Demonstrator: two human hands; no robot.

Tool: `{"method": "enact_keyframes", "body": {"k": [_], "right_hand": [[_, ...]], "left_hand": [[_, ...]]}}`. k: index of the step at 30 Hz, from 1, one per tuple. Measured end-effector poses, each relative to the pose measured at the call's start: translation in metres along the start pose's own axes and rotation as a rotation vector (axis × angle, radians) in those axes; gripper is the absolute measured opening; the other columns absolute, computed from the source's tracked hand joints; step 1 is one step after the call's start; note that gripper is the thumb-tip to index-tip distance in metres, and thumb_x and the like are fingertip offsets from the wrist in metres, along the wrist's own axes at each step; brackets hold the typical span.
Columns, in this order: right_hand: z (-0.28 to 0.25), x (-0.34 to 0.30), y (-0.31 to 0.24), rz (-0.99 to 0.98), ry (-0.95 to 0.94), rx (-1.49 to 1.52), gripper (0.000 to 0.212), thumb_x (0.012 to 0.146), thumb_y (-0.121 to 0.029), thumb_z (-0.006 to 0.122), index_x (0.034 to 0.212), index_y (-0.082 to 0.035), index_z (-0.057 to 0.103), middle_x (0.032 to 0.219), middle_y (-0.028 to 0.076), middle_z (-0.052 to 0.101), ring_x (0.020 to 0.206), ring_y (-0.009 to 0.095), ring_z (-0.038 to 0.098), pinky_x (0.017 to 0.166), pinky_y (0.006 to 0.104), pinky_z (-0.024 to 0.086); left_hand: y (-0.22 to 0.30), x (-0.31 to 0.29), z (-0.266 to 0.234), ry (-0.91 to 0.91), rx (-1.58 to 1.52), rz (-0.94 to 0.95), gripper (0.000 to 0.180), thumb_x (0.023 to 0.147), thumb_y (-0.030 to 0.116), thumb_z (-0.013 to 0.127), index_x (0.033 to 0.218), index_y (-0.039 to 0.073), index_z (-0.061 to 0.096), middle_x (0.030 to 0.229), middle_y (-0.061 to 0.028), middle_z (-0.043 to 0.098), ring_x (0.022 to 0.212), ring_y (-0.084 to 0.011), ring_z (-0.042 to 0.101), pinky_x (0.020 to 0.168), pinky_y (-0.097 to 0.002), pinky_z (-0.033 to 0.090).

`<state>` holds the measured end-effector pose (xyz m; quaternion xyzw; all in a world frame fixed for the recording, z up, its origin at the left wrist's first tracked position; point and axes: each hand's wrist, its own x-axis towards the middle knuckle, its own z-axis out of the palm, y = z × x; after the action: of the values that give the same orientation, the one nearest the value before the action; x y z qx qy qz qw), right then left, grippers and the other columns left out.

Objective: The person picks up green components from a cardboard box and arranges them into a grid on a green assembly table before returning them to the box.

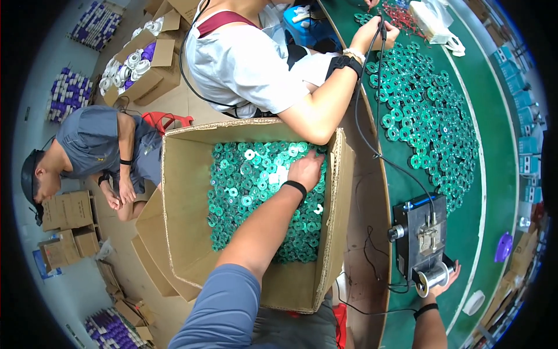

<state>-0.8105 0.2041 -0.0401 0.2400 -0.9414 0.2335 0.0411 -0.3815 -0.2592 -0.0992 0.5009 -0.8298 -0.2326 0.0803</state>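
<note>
A large cardboard box (189, 218) stands before me, holding a deep layer of round green ring-shaped parts (232, 203). Into it reaches my left hand (308, 170), close to the box's right wall and on top of the parts. Its fingers are curled and point down; what they hold is hidden. On the green table, my right hand (443, 291) lies beside a spool of silvery wire (433, 278). Its visible fingers stretch out past the spool, which hides part of the hand. The spool sits at the near end of a dark metal bench device (419, 232).
Many more green rings (430, 110) spread across the green table (497, 174), with red wires (401, 17) at its far end. A co-worker in a white shirt (244, 58) sits beyond the box. Another person in grey (99, 139) sits left. A black cable (401, 168) crosses the table edge.
</note>
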Motion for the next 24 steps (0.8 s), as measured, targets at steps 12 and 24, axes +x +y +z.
{"method": "enact_keyframes", "body": {"k": [12, 24], "right_hand": [[0.000, 0.004, 0.022, -0.061, -0.011, 0.074, 0.080, 0.075, -0.020, 0.082, 0.149, -0.012, 0.053, 0.158, 0.013, 0.044, 0.139, 0.034, 0.051, 0.114, 0.0414, 0.047], [0.000, -0.001, -0.003, 0.011, -0.005, 0.014, 0.085, 0.071, -0.020, 0.086, 0.149, -0.014, 0.052, 0.160, 0.010, 0.042, 0.135, 0.033, 0.055, 0.114, 0.0407, 0.047]], "left_hand": [[0.002, 0.008, 0.009, 0.038, -0.007, -0.062, 0.024, 0.085, 0.017, 0.076, 0.106, 0.008, 0.069, 0.108, -0.0169, 0.063, 0.087, -0.0410, 0.070, 0.075, -0.0533, 0.059], [-0.023, -0.034, -0.017, 0.228, 0.020, 0.031, 0.046, 0.085, 0.016, 0.075, 0.130, 0.010, 0.068, 0.114, -0.0105, 0.063, 0.105, -0.0319, 0.060, 0.091, -0.0458, 0.052]]}}
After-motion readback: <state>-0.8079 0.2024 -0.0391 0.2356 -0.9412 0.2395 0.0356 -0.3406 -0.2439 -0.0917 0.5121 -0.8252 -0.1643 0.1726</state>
